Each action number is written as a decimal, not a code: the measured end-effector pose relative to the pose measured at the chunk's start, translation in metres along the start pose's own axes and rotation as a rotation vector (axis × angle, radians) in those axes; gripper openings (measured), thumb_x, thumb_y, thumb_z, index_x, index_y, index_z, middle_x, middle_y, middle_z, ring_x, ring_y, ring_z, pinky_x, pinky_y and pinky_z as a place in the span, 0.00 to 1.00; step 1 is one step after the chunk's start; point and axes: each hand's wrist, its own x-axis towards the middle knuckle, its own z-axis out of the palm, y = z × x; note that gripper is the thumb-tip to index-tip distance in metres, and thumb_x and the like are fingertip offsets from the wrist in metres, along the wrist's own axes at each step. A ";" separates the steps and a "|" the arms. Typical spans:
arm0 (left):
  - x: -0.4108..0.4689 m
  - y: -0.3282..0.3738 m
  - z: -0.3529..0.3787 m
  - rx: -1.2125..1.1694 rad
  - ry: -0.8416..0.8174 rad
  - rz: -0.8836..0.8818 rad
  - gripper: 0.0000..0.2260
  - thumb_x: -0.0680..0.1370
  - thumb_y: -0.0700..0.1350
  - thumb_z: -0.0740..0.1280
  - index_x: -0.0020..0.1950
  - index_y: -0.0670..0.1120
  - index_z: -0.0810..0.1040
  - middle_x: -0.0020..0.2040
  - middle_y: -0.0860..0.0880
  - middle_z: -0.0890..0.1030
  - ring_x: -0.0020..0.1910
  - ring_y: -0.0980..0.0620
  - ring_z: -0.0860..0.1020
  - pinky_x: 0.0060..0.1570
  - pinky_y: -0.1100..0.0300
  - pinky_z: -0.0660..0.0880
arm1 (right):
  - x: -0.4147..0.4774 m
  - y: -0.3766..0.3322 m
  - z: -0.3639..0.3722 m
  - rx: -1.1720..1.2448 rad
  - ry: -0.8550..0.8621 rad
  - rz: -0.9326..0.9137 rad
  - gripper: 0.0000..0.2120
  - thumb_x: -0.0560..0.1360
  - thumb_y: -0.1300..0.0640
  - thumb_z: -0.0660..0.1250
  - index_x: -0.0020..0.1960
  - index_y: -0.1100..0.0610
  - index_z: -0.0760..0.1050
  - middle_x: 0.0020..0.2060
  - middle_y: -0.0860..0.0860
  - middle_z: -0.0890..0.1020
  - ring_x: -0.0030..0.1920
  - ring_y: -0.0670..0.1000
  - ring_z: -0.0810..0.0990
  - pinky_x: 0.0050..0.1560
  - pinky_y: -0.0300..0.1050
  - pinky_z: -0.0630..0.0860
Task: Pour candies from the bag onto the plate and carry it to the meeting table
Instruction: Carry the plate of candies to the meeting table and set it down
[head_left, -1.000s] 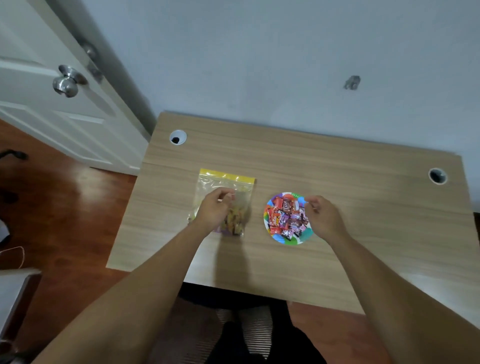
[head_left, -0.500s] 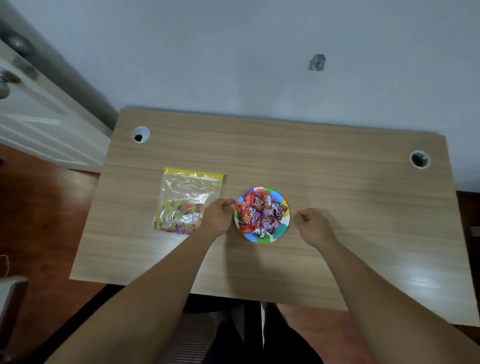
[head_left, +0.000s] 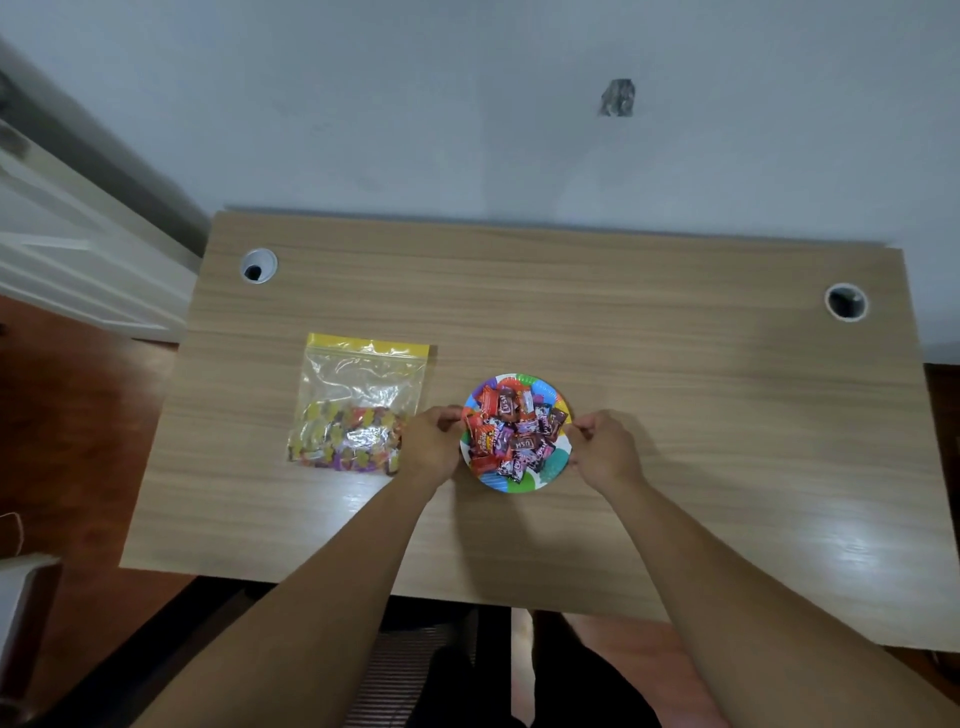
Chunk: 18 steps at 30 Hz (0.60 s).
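A small colourful paper plate (head_left: 551, 464) sits in the middle of the wooden desk (head_left: 675, 415), heaped with several wrapped candies (head_left: 511, 431) in red and brown wrappers. My left hand (head_left: 431, 446) pinches the plate's left rim and my right hand (head_left: 605, 448) pinches its right rim. The plate still rests on the desk. To the left lies a clear zip bag (head_left: 358, 402) with a yellow top strip, flat on the desk, some colourful candies left in its lower half.
Two round cable holes (head_left: 258, 265) (head_left: 845, 302) mark the desk's back corners. A pale wall runs behind the desk. A white door (head_left: 78, 249) stands at the left over red-brown floor. A dark chair (head_left: 415, 670) is below the front edge.
My left hand left the bag and moved right to the plate's left rim. My right hand came back in to grip the right rim. The view shifted right.
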 end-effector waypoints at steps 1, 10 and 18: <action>-0.003 0.001 0.000 -0.022 -0.008 -0.003 0.09 0.82 0.34 0.69 0.53 0.45 0.86 0.58 0.43 0.88 0.60 0.40 0.86 0.64 0.39 0.83 | -0.001 0.001 0.000 0.013 -0.006 -0.004 0.13 0.80 0.53 0.74 0.40 0.43 0.75 0.48 0.56 0.90 0.47 0.62 0.90 0.54 0.64 0.87; -0.043 0.023 -0.027 -0.154 -0.102 0.021 0.08 0.86 0.33 0.66 0.62 0.34 0.82 0.50 0.43 0.84 0.44 0.48 0.84 0.36 0.59 0.87 | -0.057 -0.026 -0.027 -0.006 0.031 -0.067 0.07 0.83 0.55 0.70 0.56 0.59 0.82 0.48 0.53 0.84 0.50 0.55 0.82 0.50 0.45 0.72; -0.093 0.047 -0.053 -0.197 -0.271 0.084 0.08 0.85 0.37 0.69 0.61 0.34 0.82 0.57 0.38 0.86 0.47 0.42 0.87 0.36 0.56 0.87 | -0.121 -0.007 -0.048 0.123 0.118 -0.073 0.07 0.81 0.48 0.67 0.47 0.49 0.75 0.46 0.55 0.86 0.47 0.61 0.87 0.53 0.62 0.84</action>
